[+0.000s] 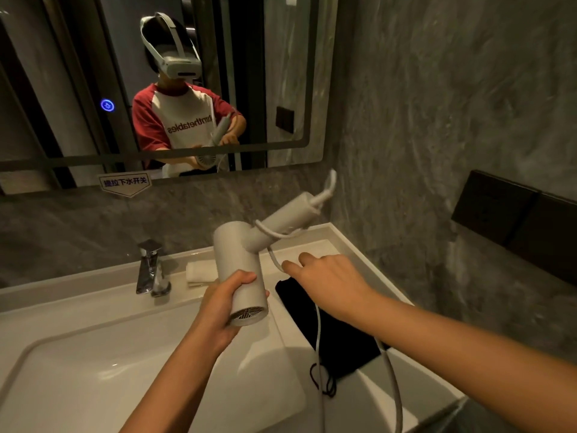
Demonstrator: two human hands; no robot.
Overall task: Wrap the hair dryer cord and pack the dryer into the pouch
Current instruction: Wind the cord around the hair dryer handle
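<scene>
My left hand (223, 303) grips the barrel of a white hair dryer (239, 257) above the sink counter, with the grille end facing me and the handle pointing up and to the right. One turn of the white cord (318, 326) loops around the handle. My right hand (327, 278) pinches the cord just below the handle. The rest of the cord hangs down toward the lower edge of the view. A black drawstring pouch (338, 339) lies flat on the counter under my right forearm.
A white basin (93, 354) fills the lower left, with a chrome tap (151, 268) behind it. A folded white towel (199, 271) lies beside the tap. The mirror (156, 82) hangs above. Dark wall sockets (505, 210) sit on the right wall.
</scene>
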